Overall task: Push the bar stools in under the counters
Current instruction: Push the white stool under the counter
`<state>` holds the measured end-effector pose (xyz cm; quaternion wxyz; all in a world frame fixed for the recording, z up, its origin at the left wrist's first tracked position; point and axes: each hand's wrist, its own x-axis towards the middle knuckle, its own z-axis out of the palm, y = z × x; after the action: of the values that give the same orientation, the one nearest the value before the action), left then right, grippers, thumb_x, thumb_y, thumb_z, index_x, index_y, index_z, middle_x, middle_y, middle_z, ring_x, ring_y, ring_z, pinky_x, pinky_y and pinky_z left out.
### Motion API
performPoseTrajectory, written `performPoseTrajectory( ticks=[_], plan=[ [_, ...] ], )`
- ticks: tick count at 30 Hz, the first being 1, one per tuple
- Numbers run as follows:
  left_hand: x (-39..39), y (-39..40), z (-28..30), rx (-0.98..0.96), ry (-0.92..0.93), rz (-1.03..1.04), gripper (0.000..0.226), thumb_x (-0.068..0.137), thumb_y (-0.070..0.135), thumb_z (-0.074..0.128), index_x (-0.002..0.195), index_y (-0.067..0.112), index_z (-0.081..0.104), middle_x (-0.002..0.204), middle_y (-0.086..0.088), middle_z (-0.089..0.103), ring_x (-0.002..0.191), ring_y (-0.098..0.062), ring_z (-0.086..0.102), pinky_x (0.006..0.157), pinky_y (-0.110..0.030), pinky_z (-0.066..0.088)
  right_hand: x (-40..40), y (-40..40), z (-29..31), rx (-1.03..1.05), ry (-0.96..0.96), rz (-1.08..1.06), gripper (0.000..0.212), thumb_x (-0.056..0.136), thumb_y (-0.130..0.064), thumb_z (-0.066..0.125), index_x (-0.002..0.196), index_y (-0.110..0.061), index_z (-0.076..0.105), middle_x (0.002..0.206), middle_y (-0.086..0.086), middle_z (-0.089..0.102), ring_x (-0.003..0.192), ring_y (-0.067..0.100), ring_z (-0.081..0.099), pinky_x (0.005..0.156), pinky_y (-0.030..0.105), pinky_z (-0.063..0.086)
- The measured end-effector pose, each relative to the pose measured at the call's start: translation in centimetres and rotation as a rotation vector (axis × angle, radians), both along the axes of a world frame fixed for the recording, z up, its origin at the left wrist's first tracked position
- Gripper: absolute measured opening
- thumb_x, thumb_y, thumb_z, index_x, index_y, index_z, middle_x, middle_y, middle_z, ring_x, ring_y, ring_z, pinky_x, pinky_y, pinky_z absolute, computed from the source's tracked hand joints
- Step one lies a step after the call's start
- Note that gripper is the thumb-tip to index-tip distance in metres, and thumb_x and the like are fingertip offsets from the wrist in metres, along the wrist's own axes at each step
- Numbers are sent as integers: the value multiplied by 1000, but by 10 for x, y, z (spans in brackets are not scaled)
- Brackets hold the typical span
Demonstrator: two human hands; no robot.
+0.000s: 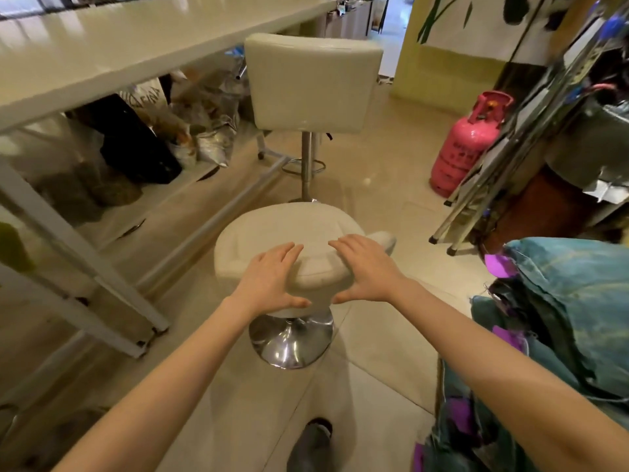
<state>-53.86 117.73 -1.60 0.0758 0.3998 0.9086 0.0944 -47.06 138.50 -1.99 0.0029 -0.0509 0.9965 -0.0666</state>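
Hands are reaching forward from the near edge, both arms bare and extended over the floor. Left hand [272, 279] is lying palm-down on the near-left part of the backrest of the near bar stool [289, 240], fingers spread and pointing far, thumb hanging below the backrest edge. Right hand [366, 269] is lying the same way on the near-right part of that backrest, fingers splayed, thumb pointing left beneath the edge. Neither hand is closing around anything; both are resting flat and open on the cream upholstery, with a gap of backrest showing between them.

Near bar stool is standing in the open aisle, right of the desk [136, 39], not under it. Its chrome base [291, 342] is sitting on the tiled floor directly below the hands, and its seat is lying just beyond the fingertips.

Far bar stool [311, 80] is standing farther along the aisle, backrest facing the camera, its chrome post and footrest ring visible below; its left side is lying close to the desk edge.

Bags and bundles are sitting on the low shelf under the desk. Pink gas cylinder [466, 141] is standing at far right. Teal fabric bundle [561, 301] is lying at near right, close to the right forearm.
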Motion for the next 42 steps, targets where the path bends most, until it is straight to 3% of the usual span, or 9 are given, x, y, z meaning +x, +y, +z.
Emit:
performPoseTrajectory(
  ticks=[5,8,12,18,26,31,36,42],
  plan=[
    [-13,11,-13,-55,31,-20,108,66,65,68,147,16,16,153,-9,23,139,-24,23,113,-39,19,-24,25,-7,73,-52,105,110,56,-67,74,142,-12,32,141,8,42,133,28,32,110,37,21],
    [-17,14,-18,-89,19,-11,112,60,73,62,146,16,19,150,-10,30,136,-25,29,111,-38,22,-31,39,-11,53,-89,163,100,59,-65,73,137,-13,38,133,7,51,122,25,45,103,36,30],
    [-26,23,-23,-115,3,81,118,44,83,33,143,19,27,135,-4,52,121,-23,50,97,-37,39,-41,52,-22,50,-69,279,83,58,-66,72,120,-15,51,112,4,60,100,25,56,87,38,43],
    [-23,37,-34,-149,142,116,93,50,82,41,120,22,53,104,0,68,97,-22,63,80,-33,45,-52,69,-29,118,-38,454,76,57,-59,76,112,-13,49,99,5,63,87,27,60,73,34,43],
    [-6,58,-33,-155,144,245,82,53,83,46,104,20,60,87,-1,71,82,-24,66,71,-33,48,-69,95,-27,207,-32,645,79,64,-54,73,125,-18,37,106,3,60,91,26,59,74,37,49],
    [0,68,-36,-206,178,304,72,53,80,52,90,19,61,72,-1,68,68,-24,65,65,-31,48,-73,101,-34,181,13,686,72,73,-50,68,129,-15,39,106,7,61,89,28,60,75,40,49],
    [-13,60,-36,-196,187,278,68,50,79,53,80,18,60,63,0,65,58,-24,63,60,-29,49,-77,97,-51,167,145,746,76,49,-49,82,108,-8,57,75,4,64,57,23,61,48,31,50],
    [-25,52,-44,-111,217,257,66,49,78,56,72,17,59,57,2,64,52,-21,62,54,-28,48,-90,96,-64,112,317,761,77,42,-49,81,102,-9,52,68,-1,60,52,18,57,45,26,45]
  ],
)
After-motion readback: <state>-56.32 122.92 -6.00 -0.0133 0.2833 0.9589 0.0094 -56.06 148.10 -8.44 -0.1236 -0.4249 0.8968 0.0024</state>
